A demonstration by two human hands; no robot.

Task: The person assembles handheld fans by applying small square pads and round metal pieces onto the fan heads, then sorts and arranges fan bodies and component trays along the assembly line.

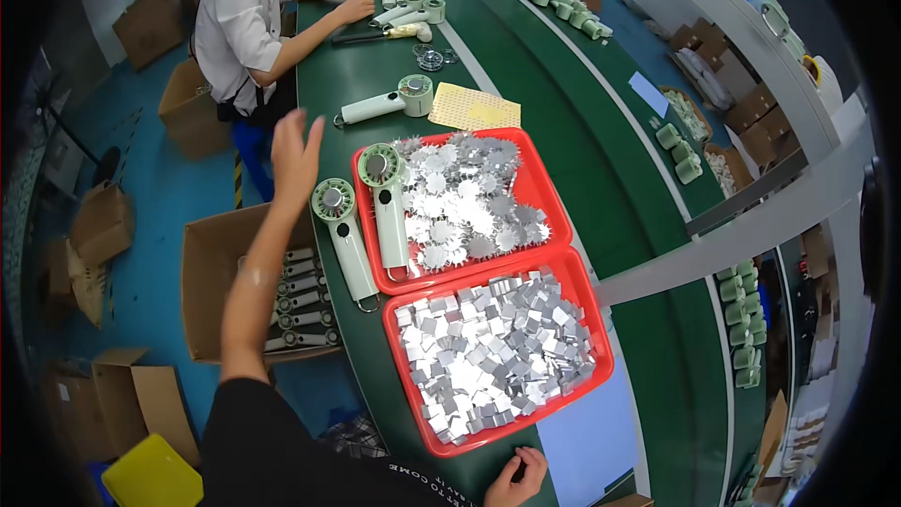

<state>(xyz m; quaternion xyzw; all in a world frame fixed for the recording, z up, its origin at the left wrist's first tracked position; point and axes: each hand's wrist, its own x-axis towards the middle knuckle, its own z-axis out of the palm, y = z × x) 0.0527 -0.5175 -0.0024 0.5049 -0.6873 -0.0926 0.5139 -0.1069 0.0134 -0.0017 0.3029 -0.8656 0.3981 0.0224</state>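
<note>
My left hand (295, 158) reaches over the table's left edge, open, fingers stretched and thumb apart, holding nothing. Nearest to it are a pale green handheld fan (352, 258) standing against the red tray's side and another handheld fan (390, 216) lying over that tray's left rim. A third handheld fan (371, 110) lies just beyond. The far red tray (537, 155) holds many silver toothed discs (450, 202). The near red tray (601, 347) is full of small silver square pieces (497, 347). Below its front rim, my right hand (518, 479) rests with curled fingers; nothing shows in it.
A cardboard box (211, 291) of handheld fans stands left of the table. A yellow dotted sheet (474, 108) lies beyond the trays. Farther off, a co-worker in a white shirt (239, 28) handles fans. A grey post (713, 235) crosses at right.
</note>
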